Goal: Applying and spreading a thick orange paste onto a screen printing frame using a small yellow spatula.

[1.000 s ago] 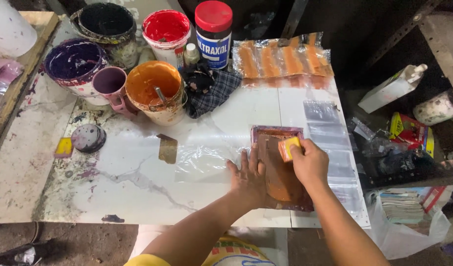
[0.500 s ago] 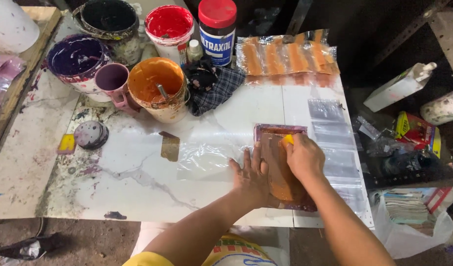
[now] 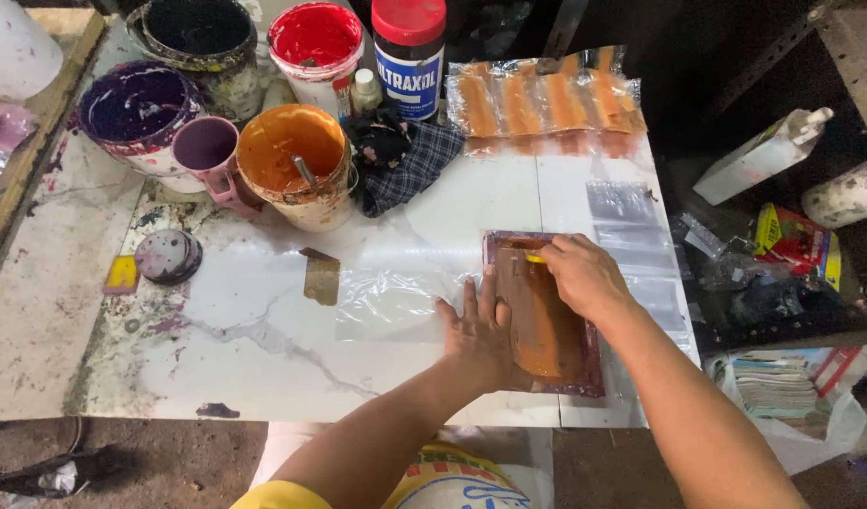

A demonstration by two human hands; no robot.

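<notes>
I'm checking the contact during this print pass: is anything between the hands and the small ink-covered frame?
Nothing visible. The left hand lies flat against the purple-edged rectangular frame smeared with orange-brown ink. The right hand presses a small yellow piece directly onto its top end.

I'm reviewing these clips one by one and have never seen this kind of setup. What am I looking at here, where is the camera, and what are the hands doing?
There is no machine here: a person works with two bare hands, filmed by a camera worn on the head, looking down. The left hand presses flat on the edge of a small printing screen frame smeared with orange-brown ink. The right hand grips a small yellow squeegee on that frame. Under it lie clear plastic bags on a white marble-patterned table. Behind stand an orange paint bucket, a red paint tub, a purple paint tub and a purple mug.
</notes>
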